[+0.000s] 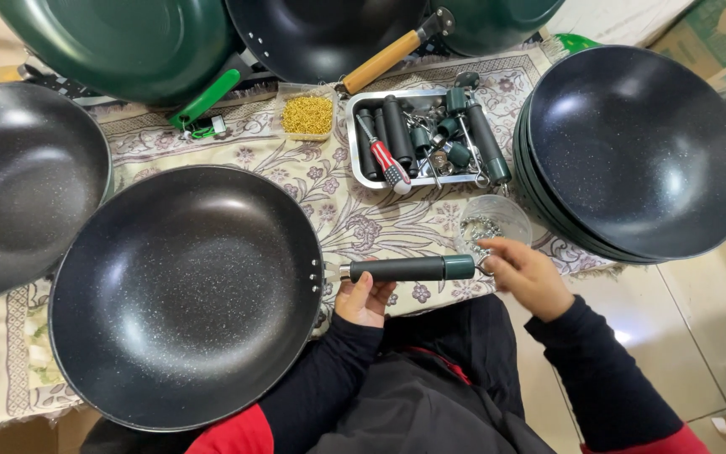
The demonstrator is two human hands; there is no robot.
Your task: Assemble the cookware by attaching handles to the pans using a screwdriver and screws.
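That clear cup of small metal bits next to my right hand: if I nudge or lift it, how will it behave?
The clear cup looks thin-walled, so it may flex if squeezed. Its load of small metal parts sits low and to one side, which probably steadies it, yet it stands near the patterned cloth's edge, so a push from the right hand could spill it.

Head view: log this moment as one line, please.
left hand: under pan handle | right hand: at handle's end | pan: on patterned cloth | clear cup: beside right hand

Left hand (364, 300) cradles the pan handle (409, 269); right hand (527, 273) pinches its end.
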